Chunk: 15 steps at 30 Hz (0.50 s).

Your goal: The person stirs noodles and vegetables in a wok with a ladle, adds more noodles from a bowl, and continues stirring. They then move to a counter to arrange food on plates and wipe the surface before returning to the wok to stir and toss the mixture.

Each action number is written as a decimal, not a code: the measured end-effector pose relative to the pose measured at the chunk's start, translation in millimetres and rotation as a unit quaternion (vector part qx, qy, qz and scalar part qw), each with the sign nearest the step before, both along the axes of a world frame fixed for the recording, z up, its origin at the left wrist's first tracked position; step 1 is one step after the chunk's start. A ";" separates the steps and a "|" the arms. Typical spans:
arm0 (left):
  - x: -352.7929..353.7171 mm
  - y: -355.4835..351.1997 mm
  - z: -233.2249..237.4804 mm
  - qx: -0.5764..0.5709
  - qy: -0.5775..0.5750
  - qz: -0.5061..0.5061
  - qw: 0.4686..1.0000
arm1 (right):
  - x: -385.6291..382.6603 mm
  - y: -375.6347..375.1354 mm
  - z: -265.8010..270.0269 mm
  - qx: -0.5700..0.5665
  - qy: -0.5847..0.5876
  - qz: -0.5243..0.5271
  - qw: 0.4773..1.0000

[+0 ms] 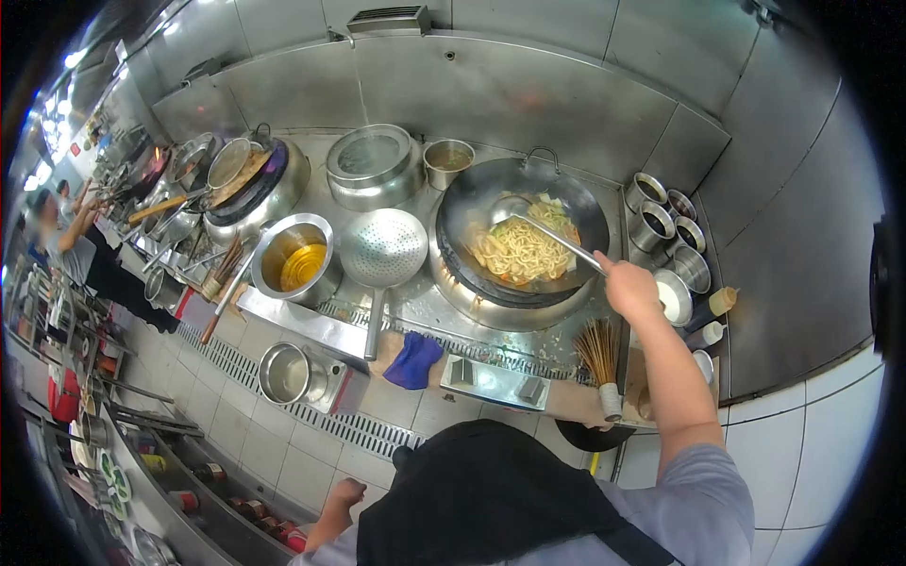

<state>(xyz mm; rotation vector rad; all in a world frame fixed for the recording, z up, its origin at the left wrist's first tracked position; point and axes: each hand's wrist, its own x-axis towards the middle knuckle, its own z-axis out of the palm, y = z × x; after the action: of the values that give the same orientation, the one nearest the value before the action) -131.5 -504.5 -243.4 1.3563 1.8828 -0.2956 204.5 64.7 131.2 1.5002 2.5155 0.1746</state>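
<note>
At the wok [486,174]: noodles [524,250] inside, beyond the right hand [628,286], the nearer one, its fingers closed round the ladle [552,236], handle slanting from wrist side to noodles. Left hand [347,492] low, well apart, seemingly empty, fingers loosely curled.

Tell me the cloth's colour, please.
The cloth by the perforated ladle is purple, clearest in the head view.

Mount: one camera, worn on the person's head.
Direction: forward and down, over the black apron [453,500] at the bottom edge.
Range: wok [587,209] at middle distance; steel back wall [528,85] beyond.
Optics: wide, curved; corners dark.
Left margin: co-worker [71,247] and neighbouring stations, far off, compressed at the edge.
</note>
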 end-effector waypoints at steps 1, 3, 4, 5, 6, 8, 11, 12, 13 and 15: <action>3.8 -5.3 0.9 -0.004 0.011 0.009 1.000 | 4.5 -2.5 4.3 0.030 0.000 0.018 0.999; 15.6 -20.6 -0.1 -0.014 0.017 0.020 1.000 | 8.2 -10.0 9.1 0.045 0.008 0.023 0.999; 16.8 -23.9 -2.6 -0.027 0.001 0.068 0.997 | 7.6 -10.2 12.0 0.068 0.025 0.026 0.997; 14.1 -25.1 -4.4 -0.038 -0.012 0.116 0.992 | 4.5 -8.7 14.4 0.071 0.027 0.029 0.997; 10.5 -28.2 -5.3 -0.037 -0.010 0.118 0.992 | 2.7 -9.0 14.9 0.062 0.032 0.044 0.997; 1.5 -37.9 -12.0 0.063 -0.080 0.009 0.995 | 7.0 -9.6 7.0 0.049 0.038 0.051 0.997; 18.3 -5.6 33.8 -0.014 0.011 0.112 0.993 | 19.5 2.4 3.9 0.070 -0.005 0.095 0.993; 13.7 -5.4 18.2 -0.012 0.011 0.121 0.993 | 23.3 -0.5 21.0 0.059 -0.024 0.081 0.995; 6.6 -5.1 2.8 0.064 0.046 0.062 0.995 | 22.9 -2.9 28.0 0.044 -0.043 0.068 0.996; 15.8 1.9 10.4 0.072 -0.037 0.423 0.903 | 13.1 -4.7 19.1 0.035 -0.041 0.062 0.997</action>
<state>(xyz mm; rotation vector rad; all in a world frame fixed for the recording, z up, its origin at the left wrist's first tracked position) -115.7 -502.7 -233.0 0.5109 2.2567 0.3384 217.6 60.0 150.3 1.3331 2.5621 0.3406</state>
